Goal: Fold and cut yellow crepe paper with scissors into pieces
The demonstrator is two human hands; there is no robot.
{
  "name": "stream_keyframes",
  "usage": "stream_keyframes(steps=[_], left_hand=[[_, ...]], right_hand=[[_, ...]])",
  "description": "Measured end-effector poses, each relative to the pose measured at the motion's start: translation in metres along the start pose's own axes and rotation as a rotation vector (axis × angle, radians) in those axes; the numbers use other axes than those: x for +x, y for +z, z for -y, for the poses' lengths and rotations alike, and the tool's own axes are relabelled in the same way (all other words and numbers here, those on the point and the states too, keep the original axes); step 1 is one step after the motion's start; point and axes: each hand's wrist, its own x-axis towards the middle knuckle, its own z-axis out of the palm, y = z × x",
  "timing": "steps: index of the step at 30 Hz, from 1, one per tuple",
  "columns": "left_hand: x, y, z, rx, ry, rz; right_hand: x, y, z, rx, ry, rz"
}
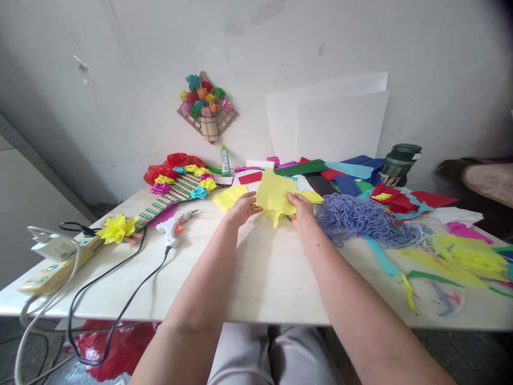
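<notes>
A thin yellow crepe paper sheet (274, 193) is held up over the middle of the table, its lower edge uneven. My right hand (302, 210) pinches its right side, thumb in front and fingers behind. At the sheet's left edge is my left hand (242, 208), fingers stretched out and apart; whether they touch the sheet is unclear. Behind my left hand lies another piece of yellow paper (227, 198). A tangled heap of blue-purple yarn (360, 219) sits right beside my right hand.
Left are a white glue gun (171, 230), a power strip (52, 275) with cords, and a woven decoration (176, 192) with paper flowers. Coloured paper scraps (352, 184) and a dark jar (399, 163) stand at the back right. A flower basket craft (208, 109) hangs on the wall.
</notes>
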Motion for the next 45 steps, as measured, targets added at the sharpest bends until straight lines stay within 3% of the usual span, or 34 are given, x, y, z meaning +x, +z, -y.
stream_keyframes(steps=[6, 10, 15, 18, 21, 24, 27, 29, 32, 36, 42, 45], left_hand=[[-0.005, 0.009, -0.002, 0.008, -0.324, 0.278], [-0.006, 0.022, 0.003, -0.091, -0.368, 0.397], [-0.002, 0.021, 0.006, -0.227, -0.304, 0.17], [-0.001, 0.008, 0.004, -0.095, -0.186, 0.078], [-0.001, -0.006, 0.0, 0.15, -0.057, -0.1], [-0.001, -0.015, -0.004, 0.302, 0.089, -0.189], [0.004, -0.026, -0.006, 0.375, 0.147, -0.275], [0.008, -0.039, -0.004, 0.454, 0.173, -0.442], [0.012, -0.065, 0.003, 0.561, 0.15, -0.664], [0.012, -0.09, 0.013, 0.775, 0.029, -0.832], [0.002, -0.08, 0.005, 1.011, -0.082, -0.868], [-0.003, -0.069, 0.0, 1.145, -0.145, -1.0]], right_hand=[[-0.004, 0.005, 0.003, 0.134, -0.04, 0.122], [-0.005, 0.005, 0.005, 0.161, -0.036, 0.154], [-0.002, 0.004, 0.004, 0.16, -0.021, 0.107], [-0.001, 0.003, 0.002, 0.118, 0.009, 0.042], [-0.001, 0.004, -0.003, 0.07, 0.012, -0.044], [-0.001, 0.004, -0.008, 0.04, 0.016, -0.031], [0.0, 0.004, -0.01, 0.034, 0.013, -0.018], [0.0, 0.003, -0.01, 0.033, 0.007, -0.03], [0.001, 0.001, -0.008, 0.03, 0.001, -0.055], [0.001, 0.001, -0.007, 0.024, -0.007, -0.068], [0.002, 0.0, -0.004, 0.03, -0.024, -0.108], [0.002, 0.0, -0.003, 0.029, -0.028, -0.11]])
